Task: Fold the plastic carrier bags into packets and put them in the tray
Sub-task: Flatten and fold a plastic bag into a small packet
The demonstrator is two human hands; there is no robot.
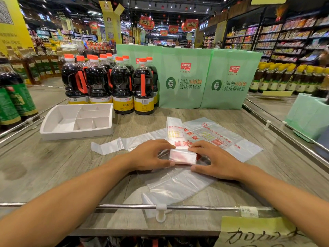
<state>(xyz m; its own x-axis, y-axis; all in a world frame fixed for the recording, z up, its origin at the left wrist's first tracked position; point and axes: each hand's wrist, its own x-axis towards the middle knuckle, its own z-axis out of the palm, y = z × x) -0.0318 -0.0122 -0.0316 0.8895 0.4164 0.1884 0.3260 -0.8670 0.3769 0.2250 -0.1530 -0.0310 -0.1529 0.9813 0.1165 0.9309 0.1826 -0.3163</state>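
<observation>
Translucent thin plastic carrier bag with red print (175, 130), folded to a narrow strip on grey wood-grain surface (53, 166); near end turned into flat rectangular packet (183, 155), lying mid-surface atop further loose clear bags (178, 186); left hand (151, 155) and right hand (216, 160) each pinch one end, fingers (165, 143) over far edge, thumbs at near edge; judged featherlight, limp, slippery, apt to spring open unless pressed flat, best held by the fold's ends; white divided plastic tray (76, 122), far left, well apart, shows no packet inside
</observation>
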